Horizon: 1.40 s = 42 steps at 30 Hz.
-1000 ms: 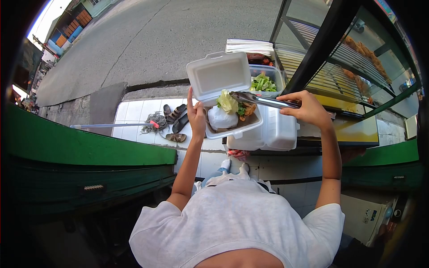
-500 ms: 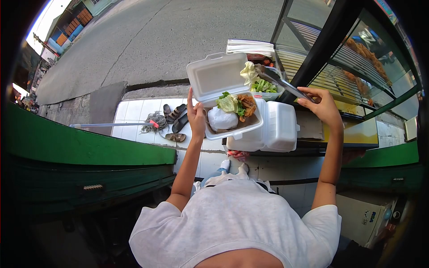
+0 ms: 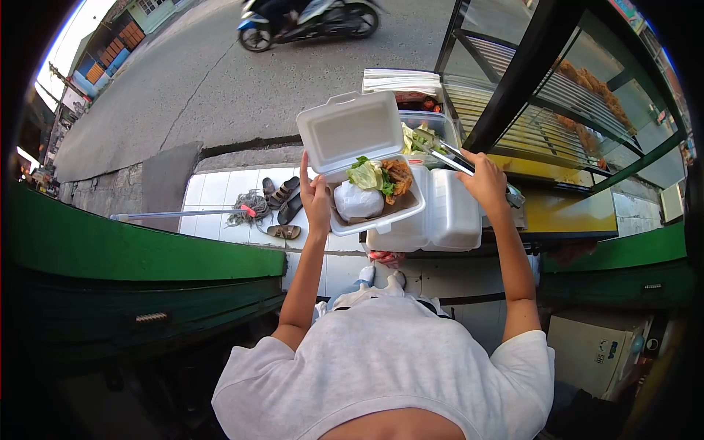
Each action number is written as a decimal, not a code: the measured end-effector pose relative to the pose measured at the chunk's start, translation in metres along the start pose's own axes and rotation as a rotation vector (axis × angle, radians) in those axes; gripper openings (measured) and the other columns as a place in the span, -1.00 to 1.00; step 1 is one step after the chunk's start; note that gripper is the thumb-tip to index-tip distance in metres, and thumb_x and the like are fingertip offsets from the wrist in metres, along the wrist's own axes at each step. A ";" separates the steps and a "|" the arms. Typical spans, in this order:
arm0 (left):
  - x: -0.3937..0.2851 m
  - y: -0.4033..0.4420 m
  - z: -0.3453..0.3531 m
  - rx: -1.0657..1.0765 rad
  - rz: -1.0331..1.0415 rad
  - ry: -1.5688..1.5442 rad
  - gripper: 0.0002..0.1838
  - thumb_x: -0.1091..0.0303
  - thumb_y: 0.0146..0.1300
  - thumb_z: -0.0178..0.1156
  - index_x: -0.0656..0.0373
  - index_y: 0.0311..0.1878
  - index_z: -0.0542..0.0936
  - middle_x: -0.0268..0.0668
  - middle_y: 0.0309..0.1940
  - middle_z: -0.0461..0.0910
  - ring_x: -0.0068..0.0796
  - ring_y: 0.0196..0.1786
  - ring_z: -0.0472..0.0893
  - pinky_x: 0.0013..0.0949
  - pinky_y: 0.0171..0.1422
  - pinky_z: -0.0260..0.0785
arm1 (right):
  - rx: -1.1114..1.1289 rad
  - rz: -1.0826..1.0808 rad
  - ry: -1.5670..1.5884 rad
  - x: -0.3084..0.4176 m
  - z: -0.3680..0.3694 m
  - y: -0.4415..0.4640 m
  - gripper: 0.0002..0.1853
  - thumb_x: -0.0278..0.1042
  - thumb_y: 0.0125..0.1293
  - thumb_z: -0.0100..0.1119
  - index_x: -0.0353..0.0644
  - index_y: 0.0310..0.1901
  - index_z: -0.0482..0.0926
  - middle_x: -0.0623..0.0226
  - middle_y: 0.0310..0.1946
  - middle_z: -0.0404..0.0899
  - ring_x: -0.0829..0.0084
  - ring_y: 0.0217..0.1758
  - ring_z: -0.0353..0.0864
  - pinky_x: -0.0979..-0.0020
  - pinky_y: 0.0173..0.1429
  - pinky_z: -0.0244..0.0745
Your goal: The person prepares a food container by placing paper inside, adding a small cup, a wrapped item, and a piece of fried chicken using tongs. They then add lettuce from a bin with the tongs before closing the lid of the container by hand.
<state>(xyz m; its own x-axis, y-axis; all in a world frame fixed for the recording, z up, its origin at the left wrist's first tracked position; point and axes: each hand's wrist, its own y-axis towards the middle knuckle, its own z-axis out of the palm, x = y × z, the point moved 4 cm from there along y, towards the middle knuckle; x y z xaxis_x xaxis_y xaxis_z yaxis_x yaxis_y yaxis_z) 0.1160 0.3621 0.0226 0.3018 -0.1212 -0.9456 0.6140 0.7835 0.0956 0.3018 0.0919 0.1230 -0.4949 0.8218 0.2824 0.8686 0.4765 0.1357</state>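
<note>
My left hand (image 3: 317,207) grips the left side of an open white foam takeout box (image 3: 350,133), one finger pointing up along its raised lid. Inside the box are a white wrapped bundle (image 3: 358,202), lettuce leaves (image 3: 364,174) and a piece of fried food (image 3: 398,180). My right hand (image 3: 485,183) is closed around metal tongs (image 3: 449,156). Their tips reach into a clear plastic tub (image 3: 449,132) of cut greens behind the box. To the right of the open box, a closed foam box (image 3: 453,209) lies below my right hand.
A glass display case (image 3: 543,110) with fried food on racks stands at the right. White papers (image 3: 400,81) are stacked behind the tub. Sandals (image 3: 284,196) and a mop (image 3: 246,209) lie on white tiles at the left. A motorbike (image 3: 308,22) is on the road.
My right hand and the tongs have moved down and left. The pale leaf they held up is now down at the tub. A motorbike has come into view.
</note>
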 end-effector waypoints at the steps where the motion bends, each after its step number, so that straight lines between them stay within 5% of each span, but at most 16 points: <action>1: 0.000 -0.001 0.000 0.004 -0.002 -0.001 -0.33 0.62 0.29 -0.12 -0.07 0.46 0.12 -0.54 -0.44 0.46 -0.88 -0.56 0.12 -0.70 -0.51 -0.06 | 0.035 0.037 0.010 0.000 -0.003 -0.001 -0.55 -0.25 0.07 0.35 0.03 0.06 0.60 0.20 -0.18 0.65 0.16 -0.11 0.63 0.20 -0.03 0.49; 10: 0.001 0.004 0.003 0.016 -0.031 0.007 -0.32 0.63 0.27 -0.13 -0.06 0.47 0.12 -0.47 -0.36 0.52 -0.87 -0.56 0.14 -0.68 -0.51 -0.02 | 0.021 0.130 0.218 0.006 -0.038 -0.026 -0.51 -0.23 0.06 0.37 0.02 0.10 0.57 0.18 -0.15 0.64 0.16 -0.08 0.63 0.28 0.01 0.49; 13: 0.003 0.006 0.008 0.048 -0.053 -0.010 -0.31 0.62 0.27 -0.13 -0.06 0.47 0.12 -0.45 -0.35 0.53 -0.86 -0.55 0.16 -0.67 -0.50 0.00 | -0.006 0.122 0.427 0.012 -0.040 -0.038 -0.48 -0.28 0.06 0.40 -0.05 0.11 0.56 0.13 -0.15 0.65 0.26 -0.11 0.67 0.36 -0.01 0.50; 14: 0.004 0.007 0.009 0.074 -0.056 -0.017 -0.31 0.62 0.26 -0.13 -0.06 0.47 0.12 -0.45 -0.35 0.53 -0.86 -0.55 0.17 -0.67 -0.50 0.01 | -0.049 0.078 0.475 0.017 -0.041 -0.041 -0.51 -0.35 0.09 0.38 -0.15 0.11 0.55 0.18 -0.20 0.66 0.43 -0.16 0.64 0.45 -0.05 0.48; 16: 0.013 0.007 0.031 0.112 -0.103 -0.072 -0.30 0.61 0.26 -0.06 -0.03 0.47 0.10 -0.39 -0.24 0.54 -0.80 -0.44 0.28 -0.65 -0.33 0.17 | -0.089 0.044 0.526 0.010 -0.044 -0.042 -0.53 -0.41 0.12 0.36 -0.24 0.11 0.54 0.22 -0.24 0.67 0.60 -0.21 0.61 0.55 -0.09 0.46; 19: 0.018 0.005 0.052 0.179 -0.108 -0.107 -0.29 0.60 0.26 -0.08 -0.03 0.48 0.04 -0.32 -0.18 0.55 -0.77 -0.38 0.33 -0.63 -0.27 0.22 | -0.095 0.093 0.651 0.003 -0.047 -0.046 -0.51 -0.44 0.14 0.34 -0.31 0.13 0.51 0.22 -0.18 0.66 0.57 -0.17 0.62 0.54 -0.05 0.47; 21: 0.020 0.009 0.058 0.198 -0.091 0.012 -0.31 0.61 0.26 -0.11 0.00 0.45 -0.01 -0.19 0.01 0.49 -0.64 -0.14 0.44 -0.54 -0.03 0.29 | -0.103 0.087 0.594 0.000 -0.046 -0.048 -0.51 -0.37 0.10 0.37 -0.23 0.11 0.54 0.13 -0.13 0.65 0.43 -0.11 0.67 0.46 -0.04 0.52; 22: 0.022 0.013 0.060 0.201 -0.091 0.010 -0.31 0.61 0.26 -0.11 0.00 0.45 -0.01 -0.19 0.01 0.49 -0.64 -0.14 0.44 -0.54 -0.03 0.29 | -0.106 0.089 0.593 -0.003 -0.044 -0.048 -0.51 -0.37 0.10 0.37 -0.23 0.11 0.54 0.13 -0.13 0.65 0.43 -0.11 0.67 0.46 -0.04 0.52; 25: 0.014 0.023 0.061 0.266 0.068 0.030 -0.40 0.68 0.20 -0.17 0.07 0.30 -0.02 -0.07 0.23 0.29 -0.36 0.27 0.32 -0.31 0.36 0.08 | -0.122 0.091 0.595 -0.007 -0.039 -0.049 -0.51 -0.39 0.11 0.37 -0.25 0.11 0.53 0.13 -0.10 0.64 0.44 -0.10 0.67 0.47 -0.03 0.52; 38: 0.012 0.020 0.052 0.379 -0.007 -0.015 -0.40 0.55 0.29 -0.08 0.09 0.41 0.09 -0.17 0.30 0.28 -0.38 0.34 0.27 -0.31 0.42 0.01 | -0.174 0.087 0.817 -0.006 -0.051 -0.053 -0.48 -0.40 0.18 0.32 -0.40 0.15 0.44 0.18 -0.12 0.63 0.53 -0.10 0.62 0.51 0.00 0.50; 42: 0.009 0.002 0.059 0.369 0.031 0.053 -0.25 0.51 0.31 -0.03 -0.09 0.47 -0.15 -0.02 0.33 0.15 -0.23 0.35 0.25 -0.21 0.41 0.09 | -0.134 0.133 0.849 -0.014 -0.032 -0.046 -0.46 -0.33 0.20 0.32 -0.45 0.15 0.43 0.18 -0.10 0.61 0.55 -0.10 0.58 0.51 0.02 0.47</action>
<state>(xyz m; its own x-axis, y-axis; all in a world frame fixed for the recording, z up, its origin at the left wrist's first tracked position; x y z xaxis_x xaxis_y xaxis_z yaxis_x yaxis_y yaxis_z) 0.1630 0.3263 0.0325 0.2921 -0.0616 -0.9544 0.8297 0.5126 0.2209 0.2697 0.0488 0.1434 -0.2505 0.3318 0.9095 0.9399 0.3083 0.1464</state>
